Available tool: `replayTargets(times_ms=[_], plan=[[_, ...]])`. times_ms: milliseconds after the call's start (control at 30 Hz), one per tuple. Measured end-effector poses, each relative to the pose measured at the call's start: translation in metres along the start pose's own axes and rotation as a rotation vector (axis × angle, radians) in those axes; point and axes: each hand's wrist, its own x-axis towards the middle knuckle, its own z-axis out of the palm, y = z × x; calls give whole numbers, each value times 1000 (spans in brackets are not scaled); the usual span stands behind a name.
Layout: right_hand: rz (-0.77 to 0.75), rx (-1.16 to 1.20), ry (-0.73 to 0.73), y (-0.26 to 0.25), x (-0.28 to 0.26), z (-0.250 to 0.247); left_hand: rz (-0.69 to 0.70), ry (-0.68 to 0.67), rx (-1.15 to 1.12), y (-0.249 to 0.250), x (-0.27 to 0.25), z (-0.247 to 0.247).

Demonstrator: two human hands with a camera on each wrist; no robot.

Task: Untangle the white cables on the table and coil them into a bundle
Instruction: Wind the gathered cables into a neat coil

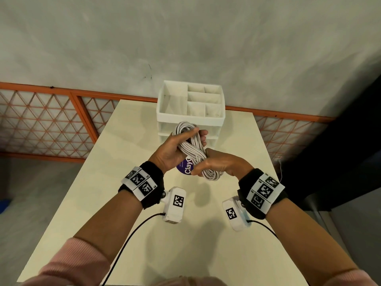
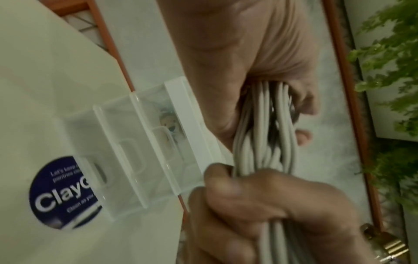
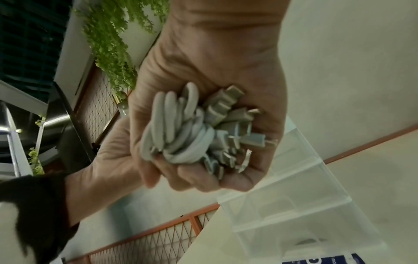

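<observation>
White cables [image 1: 190, 149]: several strands gathered into one coiled bundle, twisted near the middle into a figure-eight shape, with a loop showing at the far end and another at the near end. The bundle is in the air above the tabletop [image 1: 123, 203], in front of the white drawer organizer [image 1: 190, 104] and over a round dark-blue sticker [image 1: 185, 167]. In the right wrist view the near end shows looped strands packed beside a cluster of plug ends [image 3: 230, 135] with metal tips. My left hand [image 1: 175, 149]: palm turned inward, thumb laid across the top of the far loop, fingers curled round its far side, so this grip is closed around the bundle's upper half. My right hand [image 1: 218, 164]: knuckles up, fingers wrapped under and round the lower half, the grip fully closed on the strands and plug ends; the near loop sticks out below it. The two hands sit close together, the right just beneath and nearer to me than the left. Both wrists carry black bands with printed marker tags and a white camera unit hanging below, each with a black lead trailing toward me. Pink sleeves cover both forearms.
</observation>
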Motion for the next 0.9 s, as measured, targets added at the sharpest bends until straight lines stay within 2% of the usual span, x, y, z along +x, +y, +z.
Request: replayTargets(times_ms=[100, 233, 300, 367, 533, 600, 700, 767, 833, 900], plan=[[13, -68, 99, 3, 5, 2, 7, 68, -97, -3, 4, 7], [-8, -300, 167, 12, 11, 7, -51, 322, -72, -12, 12, 11], [-11, -410, 215, 16, 11, 10, -42, 395, -41, -17, 15, 10], [-27, -387, 198, 19, 12, 9, -56, 396, -28, -19, 18, 7], [-84, -187, 86, 28, 10, 0, -159, 265, -115, -17, 20, -4], [-114, -151, 74, 32, 10, 2, -177, 291, -151, -20, 22, -7], [-125, -147, 92, 40, 11, 11, -190, 405, -181, -31, 30, -11], [-148, -322, 157, 46, 12, 19, -218, 487, -174, -40, 36, -14], [-121, -611, 230, 53, 16, 23, -241, 551, -169, -49, 45, -22], [-96, -727, 262, 62, 23, 22, -291, 560, -175, -56, 52, -31]])
